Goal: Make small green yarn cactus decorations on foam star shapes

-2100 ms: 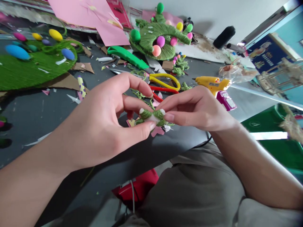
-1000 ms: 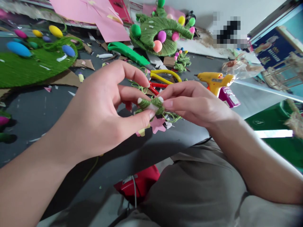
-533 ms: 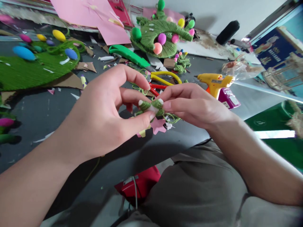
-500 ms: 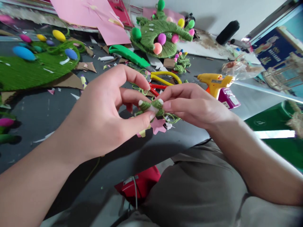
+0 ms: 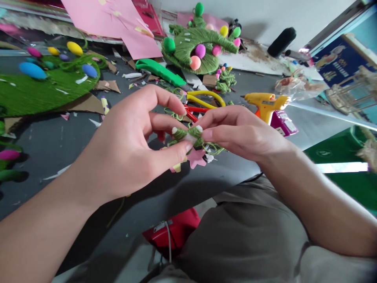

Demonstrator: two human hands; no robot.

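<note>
Between my two hands is a small white shape wrapped in green yarn (image 5: 194, 133), with white tips showing. My left hand (image 5: 129, 137) pinches its left side between thumb and fingers. At its right side, the closed fingertips of my right hand (image 5: 238, 131) press on the yarn-wrapped piece; whether they also grip a loose strand is hidden. Loops of loose green yarn (image 5: 215, 148) hang beneath the right fingers. Just below the piece lies a pink paper star (image 5: 196, 158), with pale yellow paper (image 5: 176, 167) beside it.
Behind my hands lie yellow-and-red-handled pliers (image 5: 206, 99), a green utility knife (image 5: 160, 72) and a yellow glue gun (image 5: 265, 103). Green yarn-covered shapes with coloured balls stand at left (image 5: 44, 92) and back (image 5: 188, 47). Paper scraps litter the dark table (image 5: 73, 145). A green bin (image 5: 332, 151) is at right.
Both hands keep nearly the same pose around the yarn-wrapped piece. The view has shifted very slightly; nothing has been picked up or let go.
</note>
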